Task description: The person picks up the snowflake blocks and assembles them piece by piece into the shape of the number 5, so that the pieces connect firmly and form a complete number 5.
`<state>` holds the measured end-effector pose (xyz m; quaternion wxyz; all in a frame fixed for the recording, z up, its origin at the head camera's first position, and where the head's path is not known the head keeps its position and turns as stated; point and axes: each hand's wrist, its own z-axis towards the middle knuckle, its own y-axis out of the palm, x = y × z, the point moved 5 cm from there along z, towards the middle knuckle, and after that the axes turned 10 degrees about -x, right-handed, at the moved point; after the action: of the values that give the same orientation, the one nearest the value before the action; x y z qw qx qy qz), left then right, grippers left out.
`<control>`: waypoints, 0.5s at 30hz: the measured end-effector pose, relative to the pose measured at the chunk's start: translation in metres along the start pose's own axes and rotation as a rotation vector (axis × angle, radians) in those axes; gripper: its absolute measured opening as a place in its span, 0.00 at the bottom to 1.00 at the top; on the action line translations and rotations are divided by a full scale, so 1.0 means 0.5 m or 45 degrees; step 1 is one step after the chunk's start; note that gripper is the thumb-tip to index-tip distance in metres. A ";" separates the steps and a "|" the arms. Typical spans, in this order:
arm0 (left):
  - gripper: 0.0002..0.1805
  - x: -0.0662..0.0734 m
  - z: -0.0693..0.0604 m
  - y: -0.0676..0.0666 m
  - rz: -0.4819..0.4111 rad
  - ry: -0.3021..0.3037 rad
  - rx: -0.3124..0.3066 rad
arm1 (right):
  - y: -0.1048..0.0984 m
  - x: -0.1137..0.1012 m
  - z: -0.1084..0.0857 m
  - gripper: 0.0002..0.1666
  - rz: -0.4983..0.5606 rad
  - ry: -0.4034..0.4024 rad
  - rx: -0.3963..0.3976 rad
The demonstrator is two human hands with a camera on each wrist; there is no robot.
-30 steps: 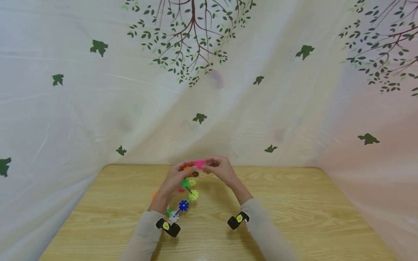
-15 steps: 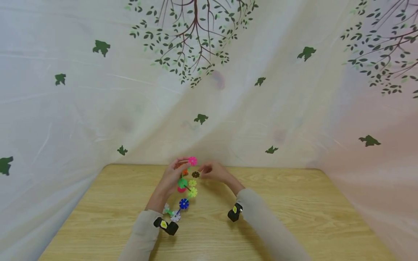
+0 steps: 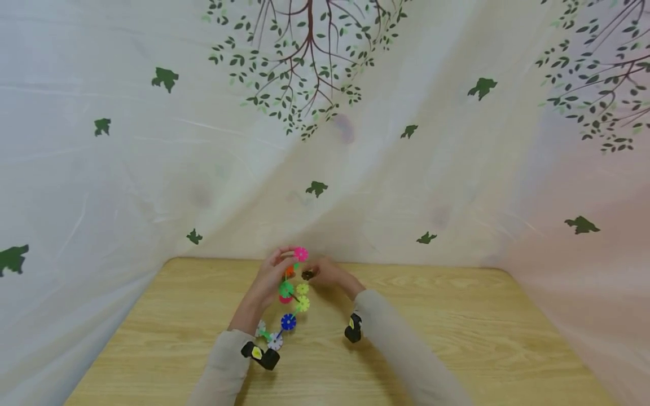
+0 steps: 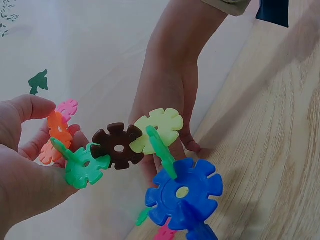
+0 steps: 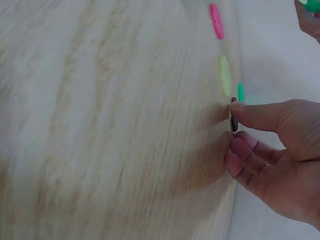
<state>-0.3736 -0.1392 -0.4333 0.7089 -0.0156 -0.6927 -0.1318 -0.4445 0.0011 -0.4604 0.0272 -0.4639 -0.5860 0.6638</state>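
My left hand (image 3: 262, 285) grips the upper end of a chain of joined flower-shaped discs, by its orange discs (image 4: 59, 127). A pink disc (image 3: 301, 254) tops the chain; below hang green (image 3: 286, 290), yellow (image 3: 303, 304), blue (image 3: 288, 322) and white discs (image 3: 275, 340). In the left wrist view a brown disc (image 4: 118, 146) links green and yellow ones. Just right of the chain, low at the table's back, my right hand (image 3: 331, 274) pinches a loose brown disc (image 5: 234, 115) between thumb and fingertips.
Loose yellow (image 5: 225, 76), pink (image 5: 216, 21) and green discs (image 5: 240, 92) lie near the back edge of the wooden table (image 3: 447, 327). Behind the table hangs a pale cloth (image 3: 355, 208) printed with leaves and branches.
My right hand has let go of the pink disc, moved down to the loose brown disc and taken hold of it. The left hand still grips the chain.
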 end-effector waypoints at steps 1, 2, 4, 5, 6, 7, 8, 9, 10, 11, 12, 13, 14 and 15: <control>0.20 0.000 0.000 0.001 -0.005 -0.002 -0.002 | 0.001 0.000 -0.001 0.18 -0.027 -0.009 0.004; 0.19 -0.001 0.000 0.002 -0.012 -0.004 -0.003 | 0.002 0.000 -0.002 0.16 -0.046 -0.016 0.007; 0.19 -0.001 0.001 0.003 -0.016 -0.001 -0.005 | 0.002 0.000 -0.005 0.13 -0.072 -0.036 0.021; 0.19 -0.001 0.001 0.004 -0.025 0.001 -0.003 | 0.002 0.001 -0.007 0.12 -0.074 -0.043 0.030; 0.19 -0.001 0.002 0.004 -0.032 0.003 0.001 | 0.001 0.002 -0.010 0.11 -0.067 -0.044 0.038; 0.19 -0.001 0.002 0.004 -0.036 0.003 0.005 | 0.000 0.004 -0.014 0.11 -0.043 -0.035 0.045; 0.19 0.000 0.003 0.004 -0.036 0.004 0.006 | -0.001 0.006 -0.018 0.12 -0.013 -0.026 0.050; 0.19 0.000 0.002 0.004 -0.035 0.004 0.007 | -0.001 0.009 -0.022 0.12 0.013 -0.019 0.057; 0.19 0.000 0.003 0.004 -0.041 0.001 0.011 | -0.002 0.012 -0.026 0.13 0.049 -0.009 0.062; 0.19 0.000 0.002 0.004 -0.039 -0.001 0.014 | -0.001 0.015 -0.031 0.14 0.086 0.003 0.064; 0.20 0.000 0.001 0.003 -0.030 -0.005 0.015 | -0.001 0.018 -0.035 0.15 0.122 0.009 0.069; 0.20 0.000 0.000 0.003 -0.024 -0.009 0.019 | 0.000 0.021 -0.038 0.14 0.153 0.010 0.074; 0.20 0.000 -0.001 0.003 -0.012 -0.011 0.016 | 0.001 0.024 -0.042 0.14 0.184 0.011 0.079; 0.20 0.001 -0.002 0.002 -0.003 -0.014 0.018 | 0.001 0.025 -0.047 0.13 0.211 0.006 0.094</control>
<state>-0.3725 -0.1385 -0.4329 0.7049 -0.0104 -0.6976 -0.1277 -0.4360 0.0257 -0.4653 -0.0094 -0.5112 -0.5207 0.6837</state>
